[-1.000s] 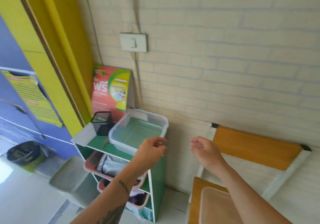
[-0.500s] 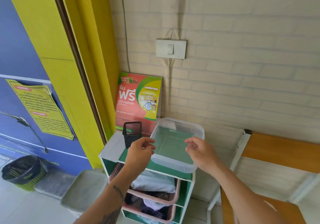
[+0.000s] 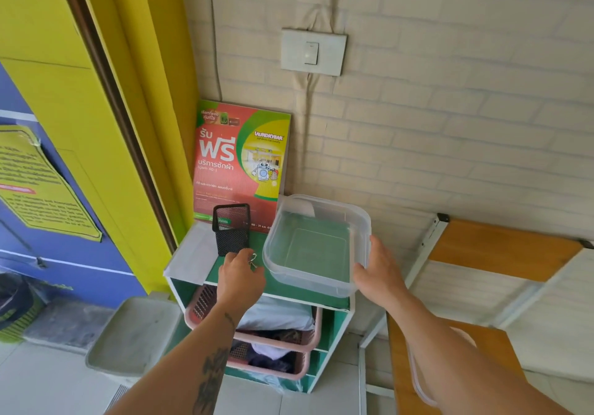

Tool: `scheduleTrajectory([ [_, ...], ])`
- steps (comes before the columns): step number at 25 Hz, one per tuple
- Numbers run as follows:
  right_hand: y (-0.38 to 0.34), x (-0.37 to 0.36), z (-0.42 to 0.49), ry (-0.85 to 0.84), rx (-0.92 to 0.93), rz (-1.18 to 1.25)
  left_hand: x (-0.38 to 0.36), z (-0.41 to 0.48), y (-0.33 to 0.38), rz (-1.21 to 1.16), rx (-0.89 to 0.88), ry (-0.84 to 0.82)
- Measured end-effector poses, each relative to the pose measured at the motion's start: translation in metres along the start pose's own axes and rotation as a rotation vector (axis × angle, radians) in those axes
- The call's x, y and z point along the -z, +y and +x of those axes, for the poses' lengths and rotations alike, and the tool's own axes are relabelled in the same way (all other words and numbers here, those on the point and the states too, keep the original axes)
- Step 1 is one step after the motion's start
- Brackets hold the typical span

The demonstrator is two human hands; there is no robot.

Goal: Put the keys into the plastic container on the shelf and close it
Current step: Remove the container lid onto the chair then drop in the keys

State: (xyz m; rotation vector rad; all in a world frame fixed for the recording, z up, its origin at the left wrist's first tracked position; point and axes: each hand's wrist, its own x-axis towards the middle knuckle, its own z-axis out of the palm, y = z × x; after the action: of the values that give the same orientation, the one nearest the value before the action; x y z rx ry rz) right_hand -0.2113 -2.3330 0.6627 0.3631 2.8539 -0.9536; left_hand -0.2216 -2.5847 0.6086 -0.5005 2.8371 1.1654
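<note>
A clear plastic container stands without a lid on the green top of a small shelf unit. My right hand holds the container's right front corner. My left hand hovers over the shelf top just left of the container, fingers pinched on a small metal key ring, the keys, which stick out above the fingers. A clear lid lies on the orange surface at the lower right, partly hidden by my right forearm.
A black mesh pen cup stands behind my left hand, in front of a red and green poster. Pink baskets with cloth fill the shelves below. An orange table is to the right, a grey bin on the floor left.
The view has come closer to the shelf. My right hand went to the container's right corner and took hold. My left hand dropped to the shelf top and now pinches the keys.
</note>
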Motion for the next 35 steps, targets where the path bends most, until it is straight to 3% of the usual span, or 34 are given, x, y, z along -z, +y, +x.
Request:
scheduleTrajectory([
  [7, -0.002, -0.01, 0.006, -0.132, -0.112, 0.045, -0.011, 0.013, -0.007, 0.304, -0.053, -0.01],
  [11, -0.003, -0.012, 0.009, -0.155, -0.163, 0.036, -0.009, 0.019, -0.008, 0.346, -0.101, 0.011],
  [19, -0.005, -0.017, 0.01, -0.113, -0.169, 0.059, 0.031, -0.009, 0.005, -0.254, 0.009, 0.266],
  [23, -0.009, -0.014, 0.008, -0.131, -0.16, 0.086, 0.059, -0.021, 0.047, -0.388, -0.135, 0.453],
  [25, -0.01, -0.013, 0.007, -0.135, -0.153, 0.081, 0.061, -0.012, 0.074, -0.359, -0.242, 0.383],
  [28, -0.009, -0.014, 0.007, -0.132, -0.145, 0.082, 0.044, 0.014, 0.101, -0.239, -0.327, 0.147],
  [35, -0.01, -0.014, 0.005, -0.131, -0.145, 0.091, 0.012, 0.036, 0.101, -0.031, -0.313, -0.204],
])
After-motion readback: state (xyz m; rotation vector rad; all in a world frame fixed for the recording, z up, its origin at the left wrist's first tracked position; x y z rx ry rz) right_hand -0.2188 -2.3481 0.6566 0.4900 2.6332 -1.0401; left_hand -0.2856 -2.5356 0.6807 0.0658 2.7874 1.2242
